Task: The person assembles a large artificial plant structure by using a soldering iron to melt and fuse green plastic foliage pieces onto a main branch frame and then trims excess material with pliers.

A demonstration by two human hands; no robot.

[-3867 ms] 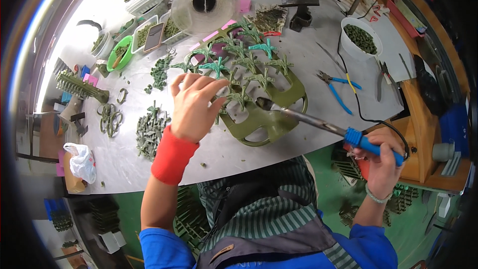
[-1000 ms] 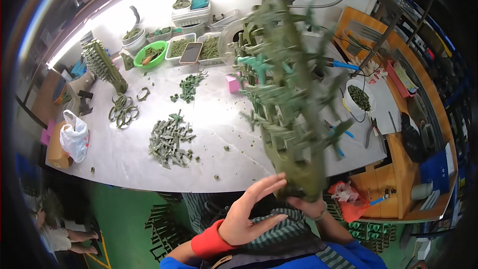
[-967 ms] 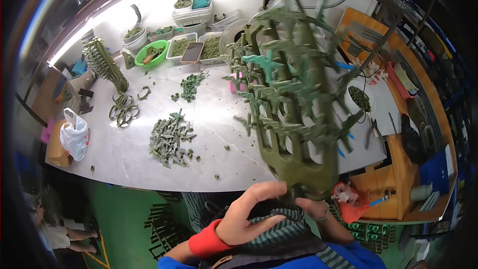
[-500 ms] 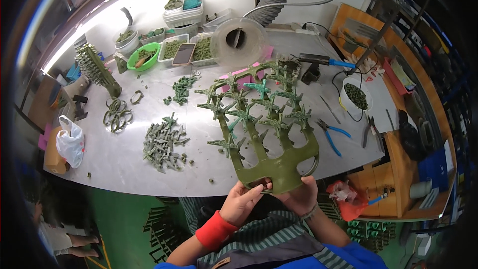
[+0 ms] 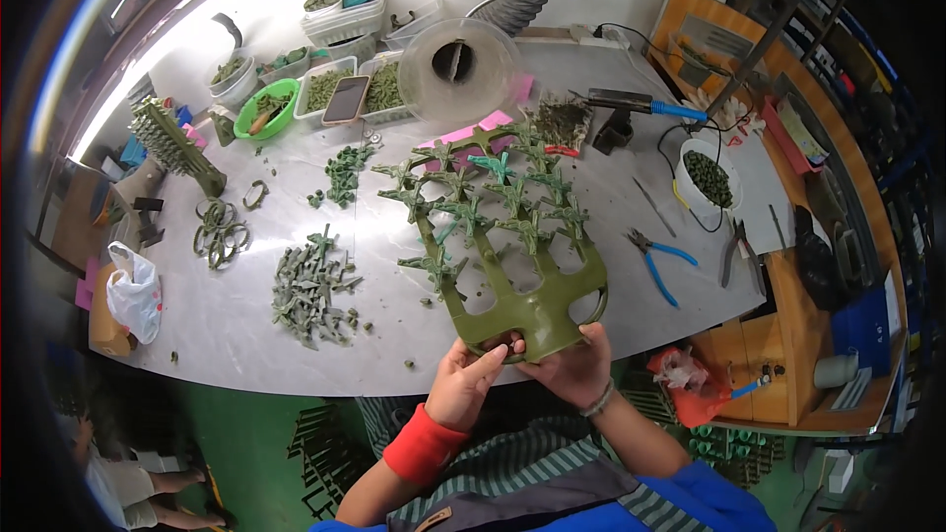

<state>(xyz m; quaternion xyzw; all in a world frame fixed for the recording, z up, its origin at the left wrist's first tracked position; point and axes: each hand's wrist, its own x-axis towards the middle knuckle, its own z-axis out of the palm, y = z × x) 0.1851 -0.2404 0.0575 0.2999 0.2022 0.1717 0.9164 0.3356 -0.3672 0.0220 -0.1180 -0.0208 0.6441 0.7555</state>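
Both hands are on the bottom edge of that big olive-green plastic frame (image 5: 503, 246): left hand (image 5: 471, 384) and right hand (image 5: 572, 366) each have their grip pinched on the solid base, with the frame tilted out over the near edge of the grey desk (image 5: 394, 335). Looks risky to me, since all the weight sits out at the branched end, so it could tip forward or twist loose. A swing could also scatter the pile of loose green parts (image 5: 313, 284) or knock the blue-handled pliers (image 5: 658, 261).
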